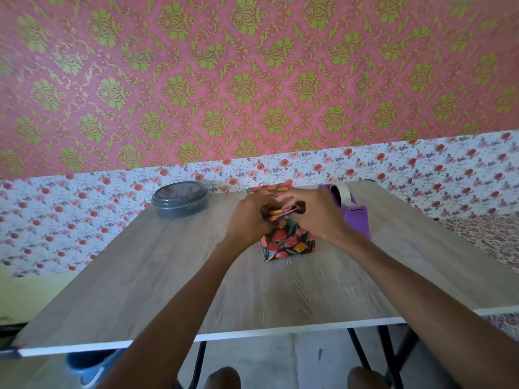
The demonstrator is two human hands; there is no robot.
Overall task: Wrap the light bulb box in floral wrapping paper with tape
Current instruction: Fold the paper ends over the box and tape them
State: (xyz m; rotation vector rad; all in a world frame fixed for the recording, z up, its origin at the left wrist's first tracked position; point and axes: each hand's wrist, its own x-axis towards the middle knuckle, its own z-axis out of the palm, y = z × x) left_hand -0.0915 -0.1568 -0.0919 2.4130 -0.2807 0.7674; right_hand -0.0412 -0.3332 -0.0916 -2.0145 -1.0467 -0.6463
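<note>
The light bulb box (pixel 288 242), covered in dark floral wrapping paper with red and orange flowers, stands upright on the wooden table (pixel 168 276). My left hand (pixel 248 220) and my right hand (pixel 317 214) meet over its top end and pinch the folded paper flaps together between the fingertips. The box itself is hidden under the paper. A purple tape dispenser (pixel 354 211) with a roll of tape sits just right of my right hand.
A round dark lidded container (pixel 179 199) stands at the table's far left. More floral paper (pixel 269 190) shows behind my hands. The table's far edge meets the floral wall. The near edge is white (pixel 112 345), with my knees below.
</note>
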